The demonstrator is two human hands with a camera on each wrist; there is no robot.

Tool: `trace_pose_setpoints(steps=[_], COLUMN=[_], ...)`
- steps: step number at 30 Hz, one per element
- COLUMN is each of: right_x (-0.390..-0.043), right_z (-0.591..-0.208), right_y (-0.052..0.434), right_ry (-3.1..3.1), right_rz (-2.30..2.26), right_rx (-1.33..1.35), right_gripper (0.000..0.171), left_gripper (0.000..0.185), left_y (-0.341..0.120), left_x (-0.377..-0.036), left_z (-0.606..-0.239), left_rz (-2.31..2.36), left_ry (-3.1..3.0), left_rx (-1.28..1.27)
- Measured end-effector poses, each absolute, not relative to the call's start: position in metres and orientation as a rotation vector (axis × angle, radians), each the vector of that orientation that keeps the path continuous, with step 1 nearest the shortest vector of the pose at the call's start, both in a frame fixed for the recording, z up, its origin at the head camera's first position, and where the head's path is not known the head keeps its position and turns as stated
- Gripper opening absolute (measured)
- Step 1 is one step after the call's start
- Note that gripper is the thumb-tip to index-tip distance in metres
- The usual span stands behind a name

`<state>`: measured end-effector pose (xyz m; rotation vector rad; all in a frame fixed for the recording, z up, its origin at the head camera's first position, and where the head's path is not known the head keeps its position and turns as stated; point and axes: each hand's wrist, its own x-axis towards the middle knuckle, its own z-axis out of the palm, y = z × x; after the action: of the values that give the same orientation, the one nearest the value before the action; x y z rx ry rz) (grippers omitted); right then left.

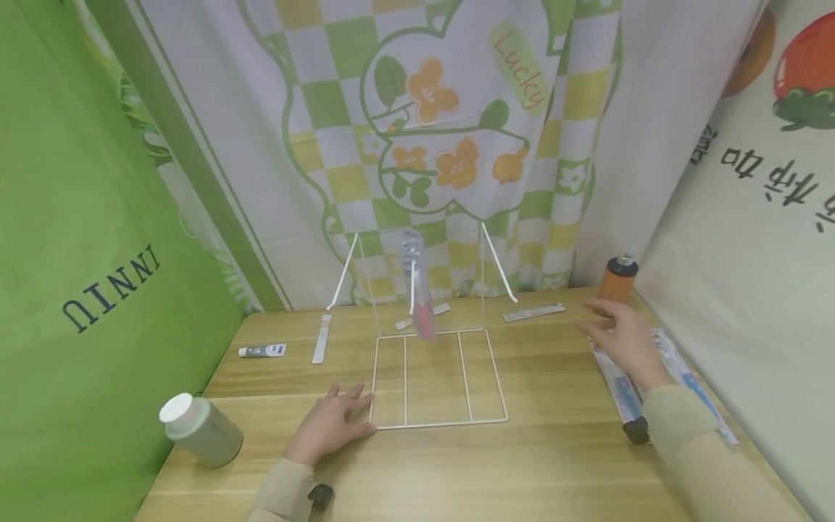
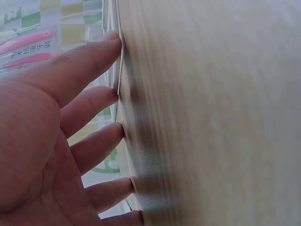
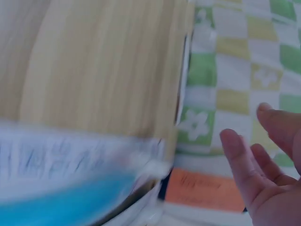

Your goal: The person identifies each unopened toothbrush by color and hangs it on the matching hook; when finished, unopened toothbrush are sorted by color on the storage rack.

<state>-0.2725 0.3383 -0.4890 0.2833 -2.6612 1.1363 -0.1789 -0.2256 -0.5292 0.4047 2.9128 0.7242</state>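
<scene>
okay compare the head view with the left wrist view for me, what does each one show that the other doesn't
Only the head view shows the right hand, the orange bottle, the white-capped jar and the small tube.

Only the left wrist view shows the palm side of the left hand and legible black lettering by the pink handles.

Both show the left hand at the white wire rack, the pink toothbrush package, the wooden table and the checked curtain.
</scene>
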Motion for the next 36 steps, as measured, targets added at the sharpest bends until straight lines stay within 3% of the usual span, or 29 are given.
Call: trace_pose_setpoints(steps=[36], right_x=[-0.287], right_z=[-0.515], right_y=[0.389], right_ry=[-3.097], right_rz=[0.845], right_rx=[0.246], right_gripper=[0.055], left_gripper=[0.066], left_y=[-0.226], left_x=[-0.179], left_z=[-0.53], left_rz=[0.714], left_ry=[2.915], left_rx=[0.398])
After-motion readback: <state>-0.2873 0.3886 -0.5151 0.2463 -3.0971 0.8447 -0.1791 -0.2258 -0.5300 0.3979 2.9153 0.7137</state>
